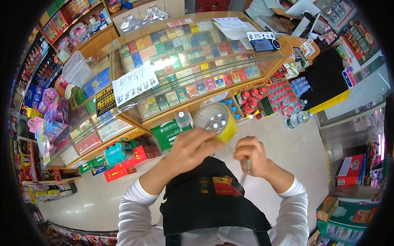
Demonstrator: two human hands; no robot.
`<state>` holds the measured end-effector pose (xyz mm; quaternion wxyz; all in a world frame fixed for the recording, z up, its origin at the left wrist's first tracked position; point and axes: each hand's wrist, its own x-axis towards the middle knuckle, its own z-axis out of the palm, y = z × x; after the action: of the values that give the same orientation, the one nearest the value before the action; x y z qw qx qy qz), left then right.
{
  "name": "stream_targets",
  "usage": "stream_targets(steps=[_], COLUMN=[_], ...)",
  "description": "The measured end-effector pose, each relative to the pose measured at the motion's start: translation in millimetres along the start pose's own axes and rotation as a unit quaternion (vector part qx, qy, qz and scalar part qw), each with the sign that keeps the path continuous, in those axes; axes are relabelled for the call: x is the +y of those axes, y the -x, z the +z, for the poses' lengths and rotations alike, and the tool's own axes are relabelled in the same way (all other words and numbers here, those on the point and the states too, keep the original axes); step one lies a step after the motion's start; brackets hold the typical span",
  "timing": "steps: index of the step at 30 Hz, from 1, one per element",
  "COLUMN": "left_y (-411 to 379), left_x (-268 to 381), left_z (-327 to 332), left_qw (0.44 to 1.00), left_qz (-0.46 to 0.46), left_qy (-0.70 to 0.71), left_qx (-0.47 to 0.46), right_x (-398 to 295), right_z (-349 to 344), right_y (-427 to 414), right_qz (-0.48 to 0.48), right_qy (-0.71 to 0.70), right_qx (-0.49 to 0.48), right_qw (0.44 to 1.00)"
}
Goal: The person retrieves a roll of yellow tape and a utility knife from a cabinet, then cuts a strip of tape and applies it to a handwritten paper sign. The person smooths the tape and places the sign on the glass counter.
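My left hand (pixel 192 147) grips a roll of yellow adhesive tape (pixel 231 121), held in the air in front of the glass display counter. Through the roll's core, white bottle caps show behind it. To the right of the roll, my right hand (pixel 251 153) is closed around a thin tool, blurred, whose narrow end points down towards the black apron (pixel 209 209). The tool's kind cannot be told. Across the counter's glass lies a white sheet with handwriting (pixel 135 83), and packs of cigarettes (pixel 184 92) stand in rows beneath the glass.
A clear plastic bin (pixel 77 69) stands on the counter's left part. Green cartons (pixel 167 133), red boxes (pixel 123 167) and bottles with red caps (pixel 280 97) stand on the floor along the counter. A payment device (pixel 264 45) is at its far right; a person (pixel 266 9) is behind.
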<state>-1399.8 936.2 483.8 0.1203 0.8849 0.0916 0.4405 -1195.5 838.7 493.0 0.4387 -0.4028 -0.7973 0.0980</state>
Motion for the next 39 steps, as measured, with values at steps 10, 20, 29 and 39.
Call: stream_targets(steps=[10,20,29,39], left_y=[-4.1,-6.6,7.3,10.9], left_x=[2.9,14.0,21.0,26.7], left_z=[0.8,4.9,18.4,22.4], left_qw=[0.993,0.976,0.844,0.768], left_qz=[-0.114,-0.194,-0.427,-0.458], left_qy=[0.034,0.085,0.299,0.431], left_qx=[-0.014,-0.05,-0.123,-0.118], right_x=[-8.1,-2.5,17.6,24.1], right_z=[5.7,4.4,-6.4,-3.7], right_y=[-18.3,-13.6,-17.9,-17.7], right_qz=[0.171,0.18,0.324,0.386], right_qy=[-0.036,-0.064,-0.203,-0.214], right_qx=[0.036,0.048,-0.01,-0.029], right_qw=[0.984,0.98,0.924,0.897])
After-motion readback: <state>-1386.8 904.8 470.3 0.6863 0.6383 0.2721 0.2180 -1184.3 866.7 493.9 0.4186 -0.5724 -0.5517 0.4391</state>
